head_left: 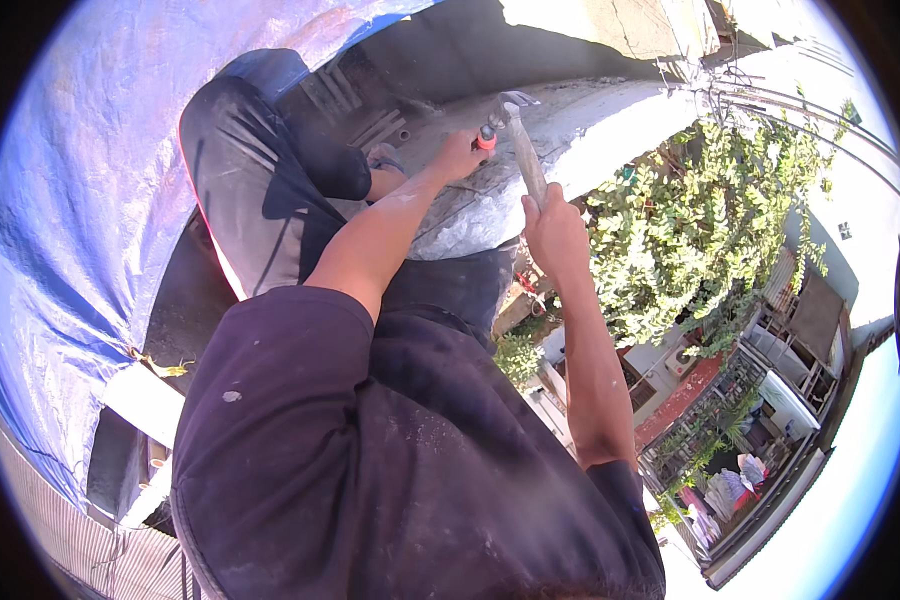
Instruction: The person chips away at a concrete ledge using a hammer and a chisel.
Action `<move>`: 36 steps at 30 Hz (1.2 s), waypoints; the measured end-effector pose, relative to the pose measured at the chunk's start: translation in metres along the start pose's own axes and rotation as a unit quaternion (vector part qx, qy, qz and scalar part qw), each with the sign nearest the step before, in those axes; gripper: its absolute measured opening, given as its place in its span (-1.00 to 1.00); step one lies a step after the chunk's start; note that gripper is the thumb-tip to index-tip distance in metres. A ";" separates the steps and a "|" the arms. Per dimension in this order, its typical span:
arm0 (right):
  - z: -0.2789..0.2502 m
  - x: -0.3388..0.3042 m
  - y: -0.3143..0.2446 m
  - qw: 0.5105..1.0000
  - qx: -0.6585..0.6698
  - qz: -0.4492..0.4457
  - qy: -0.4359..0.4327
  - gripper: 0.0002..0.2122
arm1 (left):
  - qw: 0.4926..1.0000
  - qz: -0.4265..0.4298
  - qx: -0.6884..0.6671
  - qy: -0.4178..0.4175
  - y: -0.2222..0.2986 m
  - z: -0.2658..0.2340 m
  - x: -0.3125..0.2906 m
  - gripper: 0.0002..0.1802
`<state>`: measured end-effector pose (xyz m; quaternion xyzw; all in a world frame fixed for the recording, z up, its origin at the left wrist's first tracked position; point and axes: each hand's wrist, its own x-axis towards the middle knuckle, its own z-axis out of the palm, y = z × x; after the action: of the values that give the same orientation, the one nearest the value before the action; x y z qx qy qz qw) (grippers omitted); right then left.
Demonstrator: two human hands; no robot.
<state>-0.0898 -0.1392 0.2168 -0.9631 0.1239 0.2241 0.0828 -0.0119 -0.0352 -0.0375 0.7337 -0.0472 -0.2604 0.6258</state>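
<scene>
My right hand (558, 238) is wrapped round the wooden handle of a claw hammer (528, 160), its metal head raised up at the far end. Close beside that head, my left hand (458, 157) grips a chisel (486, 139) with an orange-red collar near its top. Whether hammer and chisel touch cannot be told from here. The chisel's lower end is hidden by my left hand. Both hands are over a grey concrete ledge (610, 108), partly in shade and partly in bright sun. A bent leg in dark trousers (245, 170) is to the left of my left arm.
A blue tarpaulin (80, 220) hangs along the left. Bundled cables (770, 100) run off at the far right. Beyond the ledge's right edge the ground drops away to a leafy green plant (670, 240) and a lower house front (710, 400). Pieces of pipe (380, 128) lie near the wall.
</scene>
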 end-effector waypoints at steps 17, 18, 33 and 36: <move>-0.008 -0.015 -0.008 0.997 0.060 -0.015 0.036 -0.71 | 0.999 0.043 -0.013 -0.020 -0.007 -0.005 0.007 -0.61; -0.017 -0.022 -0.017 0.995 0.094 -0.007 0.043 -0.71 | 0.998 0.038 -0.045 -0.014 -0.012 -0.002 0.005 -0.61; -0.025 -0.031 -0.028 0.980 0.166 -0.014 0.113 -0.71 | 0.998 0.050 0.022 -0.008 -0.012 -0.002 0.011 -0.61; -0.009 -0.036 -0.027 0.951 0.232 -0.033 0.201 -0.71 | 0.996 0.055 0.060 -0.033 -0.009 -0.003 0.013 -0.61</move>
<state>-0.1100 -0.1085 0.2436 -0.9461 0.1546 -0.0123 0.2842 -0.0020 -0.0359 -0.0500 0.7573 -0.1237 -0.2461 0.5921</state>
